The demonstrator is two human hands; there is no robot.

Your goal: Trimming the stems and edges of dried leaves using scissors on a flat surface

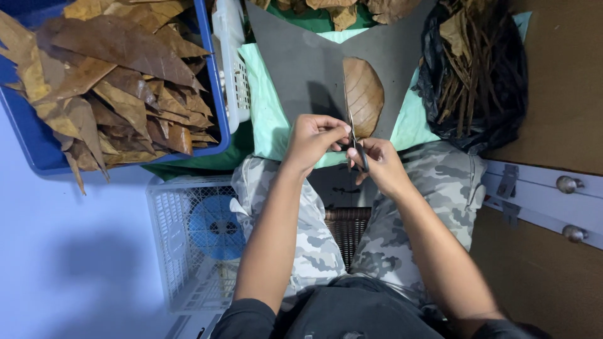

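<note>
Over the lap, left hand [312, 141] pinches a brown leaf [363, 94] at twelve o'clock while right hand [380, 162] grips what look like scissors [355, 141]

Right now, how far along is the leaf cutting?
Done: a black bag holds what look like stripped stems. In hand: the right hand works scissors along a half leaf that the left hand steadies. Left: the blue tub is heaped with whole dry leaves.
</note>
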